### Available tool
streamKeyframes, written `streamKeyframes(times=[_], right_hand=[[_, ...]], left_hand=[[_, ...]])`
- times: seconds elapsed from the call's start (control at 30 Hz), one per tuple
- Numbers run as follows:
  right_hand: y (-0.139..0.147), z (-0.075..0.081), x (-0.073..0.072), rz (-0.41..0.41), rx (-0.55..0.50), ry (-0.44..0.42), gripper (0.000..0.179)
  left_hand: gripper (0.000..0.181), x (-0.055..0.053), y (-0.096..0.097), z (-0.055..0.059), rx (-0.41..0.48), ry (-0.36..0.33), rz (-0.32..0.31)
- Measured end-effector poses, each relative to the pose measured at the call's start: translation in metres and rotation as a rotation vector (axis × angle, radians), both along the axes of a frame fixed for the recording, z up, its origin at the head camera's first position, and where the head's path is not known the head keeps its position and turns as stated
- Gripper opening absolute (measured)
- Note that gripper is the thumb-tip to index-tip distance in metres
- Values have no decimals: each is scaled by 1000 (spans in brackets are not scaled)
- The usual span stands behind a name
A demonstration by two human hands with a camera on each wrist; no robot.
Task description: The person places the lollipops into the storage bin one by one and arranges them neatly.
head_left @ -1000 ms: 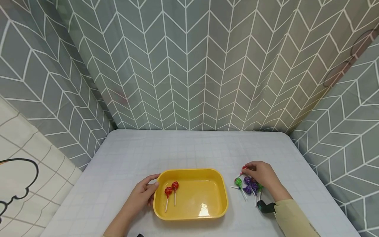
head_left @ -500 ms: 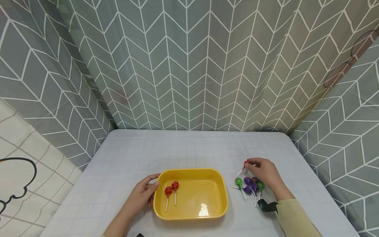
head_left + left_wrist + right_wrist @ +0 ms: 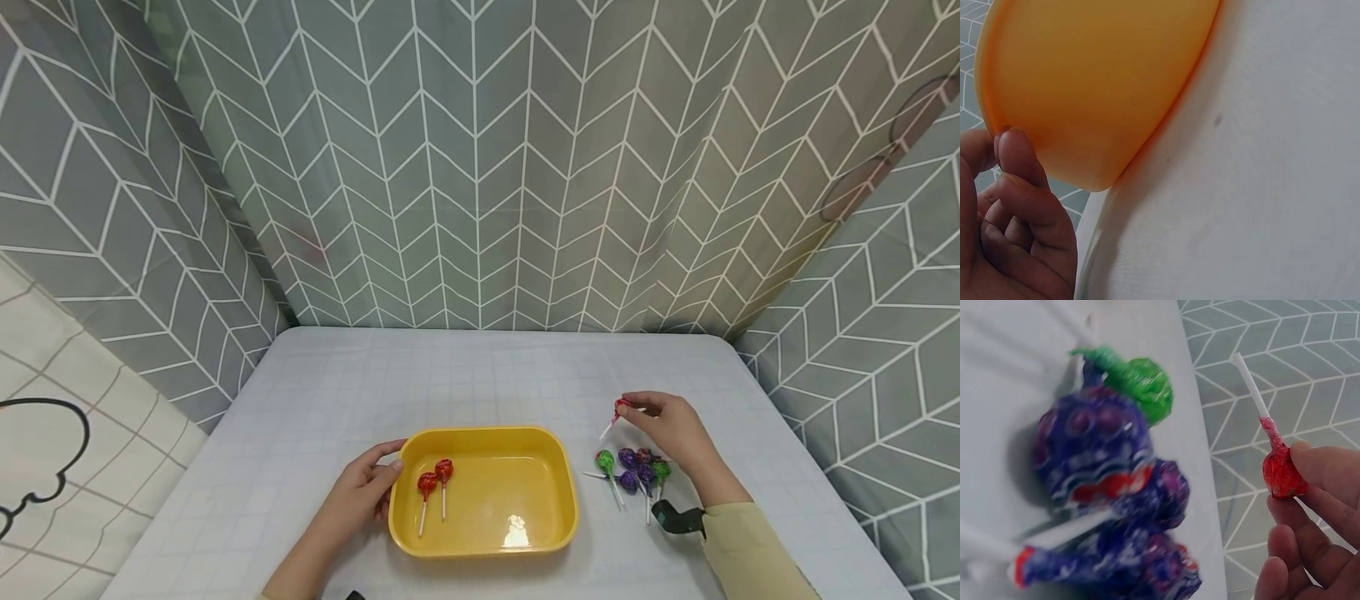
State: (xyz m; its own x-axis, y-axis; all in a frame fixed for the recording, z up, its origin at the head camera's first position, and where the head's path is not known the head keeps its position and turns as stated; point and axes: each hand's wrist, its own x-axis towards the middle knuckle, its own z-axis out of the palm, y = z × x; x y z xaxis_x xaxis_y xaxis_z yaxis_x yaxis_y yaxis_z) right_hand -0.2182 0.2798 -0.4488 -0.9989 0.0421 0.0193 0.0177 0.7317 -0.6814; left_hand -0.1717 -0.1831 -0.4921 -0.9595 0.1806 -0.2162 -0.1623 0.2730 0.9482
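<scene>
My right hand [image 3: 671,429] pinches a red-wrapped lollipop [image 3: 1284,476] by its head, between thumb and fingers. Its white stick points down and left in the head view. Just below lies a pile of purple-wrapped lollipops [image 3: 627,482], with a green lollipop [image 3: 604,460] at its left and another on its right side. At the middle front stands a yellow tray [image 3: 502,500]. Two red lollipops [image 3: 427,482] lie inside it near the left end, sticks toward me. My left hand [image 3: 360,492] grips the tray's left rim, thumb on the near side in the left wrist view.
The white-covered table [image 3: 480,375] reaches back to a grey patterned curtain [image 3: 495,167], with similar cloth on both sides. A black wrist strap [image 3: 677,520] sits at the right cuff, close to the pile's lollipop sticks.
My right hand has moved a little away from me with the red lollipop, off the pile. The left hand and the tray have stayed in place.
</scene>
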Motion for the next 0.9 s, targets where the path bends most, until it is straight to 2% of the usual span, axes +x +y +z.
streamKeyframes(times=[0.07,0.53,0.9], right_hand=[[-1,2,0,5,-2,0,48],[-11,19,6,56,-28,20,43],[-23,33,11,96,-4,31,41]], left_hand=[[43,-2,-1,-6,0,9,4],[43,-1,-2,-5,-4,14,-2],[43,-1,-1,-4,5,18,-2]])
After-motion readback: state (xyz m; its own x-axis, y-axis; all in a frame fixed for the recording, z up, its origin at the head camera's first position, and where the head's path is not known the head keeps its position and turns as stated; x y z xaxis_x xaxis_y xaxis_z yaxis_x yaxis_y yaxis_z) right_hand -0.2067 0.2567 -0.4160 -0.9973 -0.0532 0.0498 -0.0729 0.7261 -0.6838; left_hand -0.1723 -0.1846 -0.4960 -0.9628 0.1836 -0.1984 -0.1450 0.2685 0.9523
